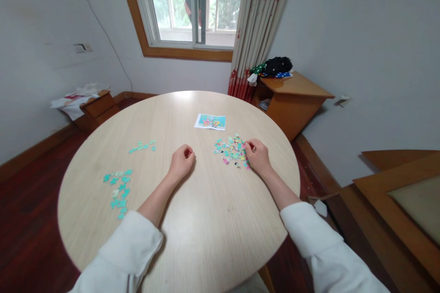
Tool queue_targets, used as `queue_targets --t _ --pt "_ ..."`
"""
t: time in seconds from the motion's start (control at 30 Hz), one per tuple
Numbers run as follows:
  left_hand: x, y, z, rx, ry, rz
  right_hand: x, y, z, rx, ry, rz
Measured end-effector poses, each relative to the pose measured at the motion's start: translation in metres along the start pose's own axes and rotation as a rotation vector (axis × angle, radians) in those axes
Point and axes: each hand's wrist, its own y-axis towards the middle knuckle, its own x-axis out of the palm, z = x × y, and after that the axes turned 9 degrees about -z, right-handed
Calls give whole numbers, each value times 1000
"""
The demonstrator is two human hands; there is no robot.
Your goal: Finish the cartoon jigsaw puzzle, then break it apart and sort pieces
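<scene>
My right hand [257,155] is at the right edge of a loose pile of jigsaw puzzle pieces [232,150], in teal, pink, yellow and white. Its fingertips are pinched together on what looks like a small puzzle piece, mostly hidden by the fingers. My left hand [182,163] rests on the table left of the pile, its fingers curled in; whether anything is inside does not show. Behind the pile lies a picture sheet [211,122] with pink and yellow cartoon figures on teal.
Teal and pale pieces [119,193] lie in an angled group on the round table [206,238] at left, with a smaller group [142,146] behind it. A wooden cabinet [292,96] with cloths on top stands beyond, by the curtain [257,22]. A chair [409,192] is at right.
</scene>
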Motion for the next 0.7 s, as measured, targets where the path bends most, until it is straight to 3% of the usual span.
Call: queue_targets --t 0.17,0.4,0.53,0.63,0.7 --pt "0 0 -1 17 -3 -12 0 2 2 55 52 14" --pt "0 0 0 28 -29 -7 -3 5 4 295 280 81" --pt "1 0 -2 25 -14 -4 -15 5 4 315 328 74" --pt "2 0 -2 23 -19 -17 -31 2 10 326 447 -98" --pt "2 0 -1 22 -22 -23 -43 -1 15 332 512 -355"
